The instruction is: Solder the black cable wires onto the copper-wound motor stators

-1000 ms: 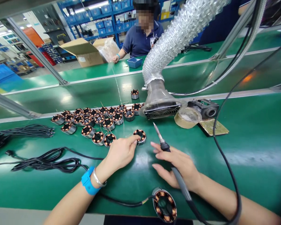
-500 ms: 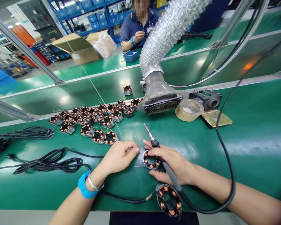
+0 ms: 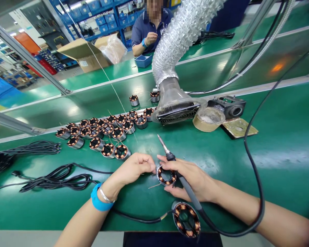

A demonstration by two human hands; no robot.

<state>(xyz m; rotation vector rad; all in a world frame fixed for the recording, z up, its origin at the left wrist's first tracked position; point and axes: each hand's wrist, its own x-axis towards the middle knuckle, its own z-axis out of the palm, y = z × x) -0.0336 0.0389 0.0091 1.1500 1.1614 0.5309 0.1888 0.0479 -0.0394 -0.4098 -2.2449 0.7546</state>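
Observation:
My right hand (image 3: pixel 189 176) holds a small round stator with copper windings (image 3: pixel 166 176) between thumb and fingers. The same hand carries a soldering iron (image 3: pixel 186 188), its bare tip pointing up and away. Just left of the stator, my left hand (image 3: pixel 141 166) has its fingers pinched together beside the stator's edge; what they pinch is too small to make out. A thin wire sticks out from the stator's lower left. Below my right hand lies a larger stator (image 3: pixel 185 219) with a black cable attached, near the table's front edge.
Rows of stators (image 3: pixel 95 132) stand at back left, black cables (image 3: pixel 59 178) at left. A fume duct (image 3: pixel 179 103), tape roll (image 3: pixel 208 120), sponge plate (image 3: pixel 239 128) and black fixture (image 3: pixel 229 107) are behind my hands. A person (image 3: pixel 151 29) sits across the bench (image 3: pixel 280 164).
My left hand has shifted slightly right, closer to the stator, with its fingertips now beside the rim. The right hand keeps its hold on stator and iron. The view has moved slightly.

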